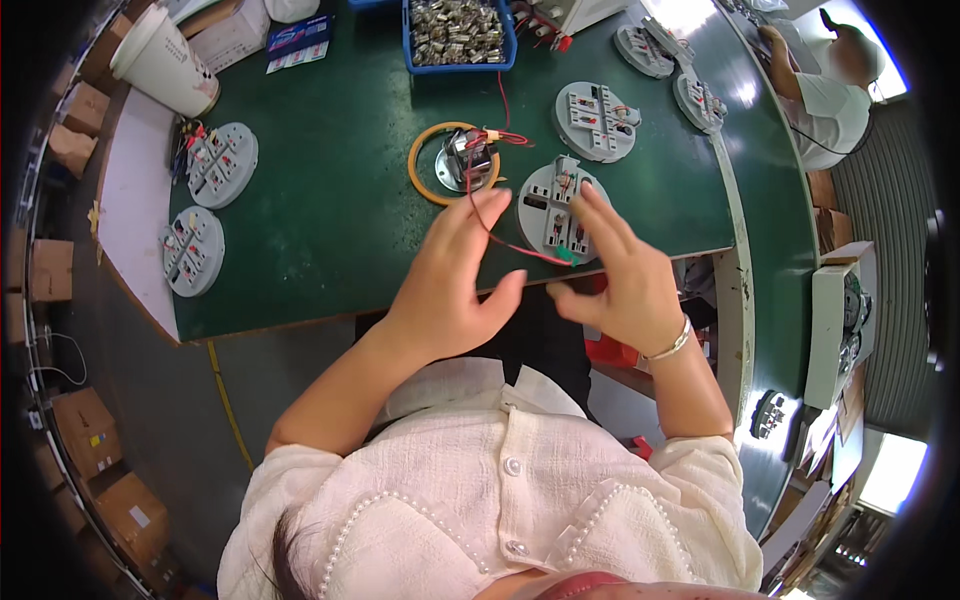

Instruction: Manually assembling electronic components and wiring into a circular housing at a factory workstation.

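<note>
A round grey plastic base [535, 222] with sockets and small metal parts lies near the table's front edge. My right hand [632, 285] is at its right side, fingers stretched along the rim and thumb apart. To the base's left, my left hand [450, 275] is open with nothing in it, its fingertips near an orange ring [413, 165]. Inside that ring sits a silver metal part with a dark block [470, 155]. A red wire [503, 92] runs from the back past this part and down to a green piece [568, 256] at the base's lower edge.
A blue bin [462, 69] full of small metal cylinders stands at the back. Similar grey bases lie at right [597, 150] and left [194, 282]. A white paper cup [165, 65] stands back left. Another person [835, 105] sits at the far right.
</note>
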A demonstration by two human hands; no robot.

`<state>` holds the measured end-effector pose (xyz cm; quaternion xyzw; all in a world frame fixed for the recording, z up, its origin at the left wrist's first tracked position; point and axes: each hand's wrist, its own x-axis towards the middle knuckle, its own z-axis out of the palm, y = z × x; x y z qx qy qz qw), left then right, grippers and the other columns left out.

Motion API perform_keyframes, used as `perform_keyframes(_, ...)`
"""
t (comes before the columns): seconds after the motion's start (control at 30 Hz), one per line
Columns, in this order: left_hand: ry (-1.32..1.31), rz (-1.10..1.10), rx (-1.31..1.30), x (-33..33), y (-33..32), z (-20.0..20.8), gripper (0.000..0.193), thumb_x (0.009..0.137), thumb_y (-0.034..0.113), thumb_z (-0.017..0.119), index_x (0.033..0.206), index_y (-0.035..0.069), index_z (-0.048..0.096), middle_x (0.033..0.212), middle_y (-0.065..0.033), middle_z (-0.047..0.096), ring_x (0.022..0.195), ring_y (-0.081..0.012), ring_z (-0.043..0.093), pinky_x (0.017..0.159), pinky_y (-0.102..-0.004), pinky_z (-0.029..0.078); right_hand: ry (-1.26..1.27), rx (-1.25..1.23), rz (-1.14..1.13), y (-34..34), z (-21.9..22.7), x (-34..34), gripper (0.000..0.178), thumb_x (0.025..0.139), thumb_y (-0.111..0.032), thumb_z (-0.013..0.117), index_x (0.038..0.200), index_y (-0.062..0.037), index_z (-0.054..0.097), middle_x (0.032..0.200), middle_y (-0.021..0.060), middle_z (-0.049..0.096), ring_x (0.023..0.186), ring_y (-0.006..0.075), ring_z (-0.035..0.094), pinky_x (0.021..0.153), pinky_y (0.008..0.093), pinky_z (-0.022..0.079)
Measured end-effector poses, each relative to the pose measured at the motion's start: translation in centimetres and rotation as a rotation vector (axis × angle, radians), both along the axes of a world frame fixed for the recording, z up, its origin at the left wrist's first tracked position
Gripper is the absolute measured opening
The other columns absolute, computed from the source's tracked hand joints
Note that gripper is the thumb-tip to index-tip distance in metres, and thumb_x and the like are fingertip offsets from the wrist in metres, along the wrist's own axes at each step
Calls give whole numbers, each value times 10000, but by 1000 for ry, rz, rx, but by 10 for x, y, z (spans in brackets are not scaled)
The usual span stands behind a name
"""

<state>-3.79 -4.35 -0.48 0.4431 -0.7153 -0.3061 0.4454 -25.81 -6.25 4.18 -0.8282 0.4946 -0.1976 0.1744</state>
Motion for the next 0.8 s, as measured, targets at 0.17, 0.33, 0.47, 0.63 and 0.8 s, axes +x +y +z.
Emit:
perform_keyframes(0.17, -369, 200, -217, 20, -4, 3, 587, 795, 75, 667, 1348, 1, 486, 1305, -196, 514, 1218, -376, 499, 1003, -460, 431, 139, -56, -4, 24, -23, -32, 585, 659, -52, 722, 1233, -17, 612, 1232, 189, 649, 1011, 332, 682, 819, 379, 564)
perform_keyframes(0.33, -617, 341, -325, 13, -35, 9, 559, 810, 30, 632, 1352, 20, 497, 1305, -187, 520, 1208, -369, 511, 982, -467, 432, -52, -198, -165, 24, -18, -83, 472, 707, -31, 675, 1178, -11, 649, 1132, 158, 688, 967, 284, 689, 845, 334, 544)
perform_keyframes(0.47, -790, 322, -330, 19, -40, 12, 556, 822, 26, 626, 1364, 60, 507, 1311, -189, 516, 1213, -372, 510, 995, -478, 424, -150, -156, -707, 0, 1, -156, 315, 855, -97, 633, 1157, -14, 662, 980, 110, 688, 833, 209, 655, 806, 299, 521)
perform_keyframes(0.63, -832, 367, -333, 21, -38, 1, 568, 818, 25, 631, 1369, 118, 526, 1326, -186, 509, 1225, -386, 501, 1002, -479, 418, 296, -389, -1008, -19, -16, -304, 355, 905, -270, 639, 1195, -64, 645, 992, 128, 664, 882, 259, 651, 803, 360, 529)
perform_keyframes(0.8, -701, 376, -372, 20, -32, -1, 596, 790, 7, 658, 1353, 171, 553, 1311, -167, 514, 1219, -396, 500, 1000, -467, 419, 684, -260, -1019, -13, -48, -338, 428, 904, -341, 644, 1250, -91, 609, 1096, 143, 637, 988, 329, 640, 829, 424, 533)
